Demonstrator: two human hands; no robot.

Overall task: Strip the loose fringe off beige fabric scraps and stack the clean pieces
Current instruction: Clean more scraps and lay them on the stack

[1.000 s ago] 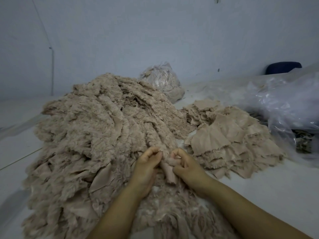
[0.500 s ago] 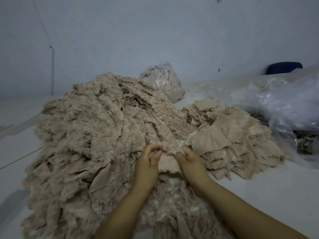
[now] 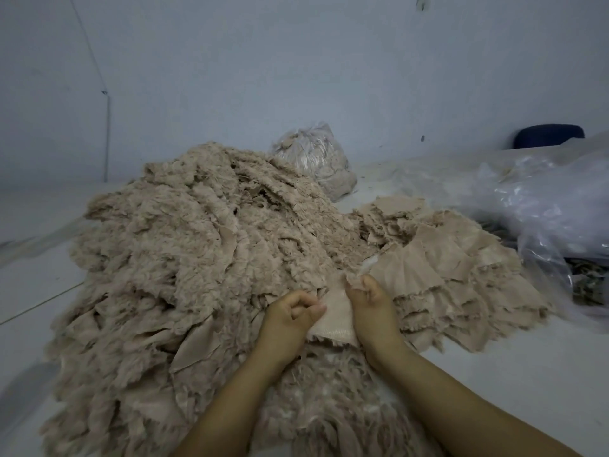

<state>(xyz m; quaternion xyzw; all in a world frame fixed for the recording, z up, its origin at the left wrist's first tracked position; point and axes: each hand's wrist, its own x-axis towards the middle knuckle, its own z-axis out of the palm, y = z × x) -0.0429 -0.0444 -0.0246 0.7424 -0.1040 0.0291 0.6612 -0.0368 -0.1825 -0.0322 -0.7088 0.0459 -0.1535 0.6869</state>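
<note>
A: Forearms come in from the bottom edge, both bare, meeting over the near slope of the big heap of fringed scraps (image 3: 184,258). What is the left hand (image 3: 290,316) doing?

B: Its fingers are curled in and pinch the left edge of one beige scrap (image 3: 334,316), thumb and fingertips closed on the cloth. The right hand (image 3: 372,306) grips the same scrap on its other side, thumb up near the top corner.

A: So the piece is stretched between them?

B: Yes, it spans the gap between the two hands, smooth side up, its lower edge frayed. It lies right on top of the heap, which spreads to the left and under the wrists, shaggy with loose threads.

A: And the cleaned pieces?

B: Just right of the right hand sits the stack of flat pieces (image 3: 445,268), layered in overlapping sheets on the pale table (image 3: 494,374). It touches the heap along its left side.

A: Further back?

B: A clear plastic bag (image 3: 316,159) stuffed with beige material stands behind the heap. On the right lies a big crumpled plastic sheet (image 3: 543,206). Behind that sheet a dark blue chair back (image 3: 548,135) shows against the pale blue wall (image 3: 296,61)
</note>
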